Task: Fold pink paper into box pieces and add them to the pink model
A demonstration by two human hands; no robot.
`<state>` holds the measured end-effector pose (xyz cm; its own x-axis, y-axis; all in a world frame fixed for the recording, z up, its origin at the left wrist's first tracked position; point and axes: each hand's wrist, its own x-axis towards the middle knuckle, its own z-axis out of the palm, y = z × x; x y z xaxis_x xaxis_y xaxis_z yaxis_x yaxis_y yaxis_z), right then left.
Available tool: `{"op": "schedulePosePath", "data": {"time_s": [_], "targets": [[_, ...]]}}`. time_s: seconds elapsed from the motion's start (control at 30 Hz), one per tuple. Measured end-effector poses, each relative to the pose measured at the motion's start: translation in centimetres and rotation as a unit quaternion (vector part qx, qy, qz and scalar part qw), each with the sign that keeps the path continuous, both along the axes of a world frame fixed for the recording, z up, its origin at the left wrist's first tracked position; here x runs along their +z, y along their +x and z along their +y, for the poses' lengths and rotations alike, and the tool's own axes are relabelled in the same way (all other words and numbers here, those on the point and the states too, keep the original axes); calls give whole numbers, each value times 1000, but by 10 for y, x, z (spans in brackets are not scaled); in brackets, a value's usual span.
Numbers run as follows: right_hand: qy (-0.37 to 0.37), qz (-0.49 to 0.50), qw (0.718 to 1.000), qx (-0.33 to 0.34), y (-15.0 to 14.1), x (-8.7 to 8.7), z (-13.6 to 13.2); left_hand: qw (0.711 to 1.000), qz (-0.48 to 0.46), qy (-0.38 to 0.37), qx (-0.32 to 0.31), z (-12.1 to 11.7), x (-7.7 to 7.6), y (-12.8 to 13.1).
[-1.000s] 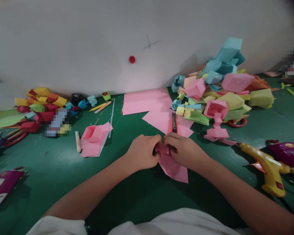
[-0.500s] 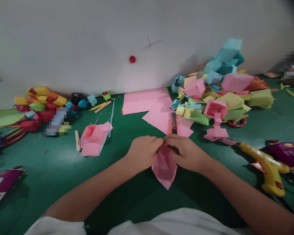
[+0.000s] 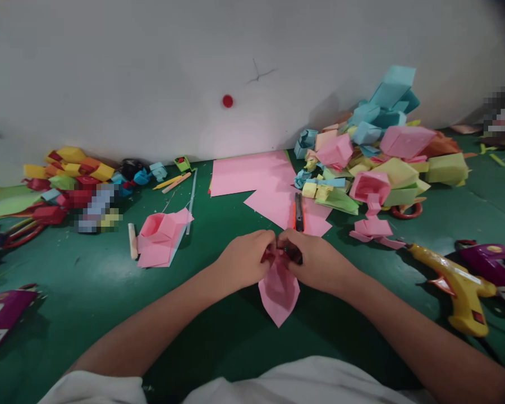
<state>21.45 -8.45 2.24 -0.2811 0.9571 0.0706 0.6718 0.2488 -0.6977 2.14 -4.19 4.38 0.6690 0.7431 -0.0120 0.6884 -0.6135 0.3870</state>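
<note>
Between my two hands is a folded piece of pink paper, its pointed end hanging down toward me. My left hand pinches its upper left edge with bent fingers. On the other side my right hand pinches the upper right edge, thumb and fingertips close to the left ones. The folds at the top are partly hidden by my fingers. Just beyond my right hand lies a black and orange utility knife on loose pink sheets.
A heap of folded coloured paper pieces stands at the back right. A yellow glue gun and a purple tool lie to the right. Leftward are a pink folded box, a wooden stick and another purple tool.
The pink paper has turned so its point, first toward the lower right, now hangs straight toward me. Both hands have shifted their finger positions slightly while staying on it.
</note>
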Motion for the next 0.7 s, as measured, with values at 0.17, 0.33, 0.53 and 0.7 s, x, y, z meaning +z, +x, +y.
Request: {"op": "schedulePosePath", "data": {"time_s": [0.17, 0.33, 0.53, 0.7], "targets": [[-13, -19, 999, -30, -4, -1, 2, 998, -38, -19, 45, -2, -5, 3], [33, 14, 999, -19, -3, -8, 5, 996, -61, -56, 34, -1, -2, 3], [48, 10, 999, -10, -3, -11, 5, 997, -47, -55, 41, 1, 2, 4], [44, -22, 999, 2, -5, -13, 5, 997, 64, 20, 49, -7, 4, 7]]}}
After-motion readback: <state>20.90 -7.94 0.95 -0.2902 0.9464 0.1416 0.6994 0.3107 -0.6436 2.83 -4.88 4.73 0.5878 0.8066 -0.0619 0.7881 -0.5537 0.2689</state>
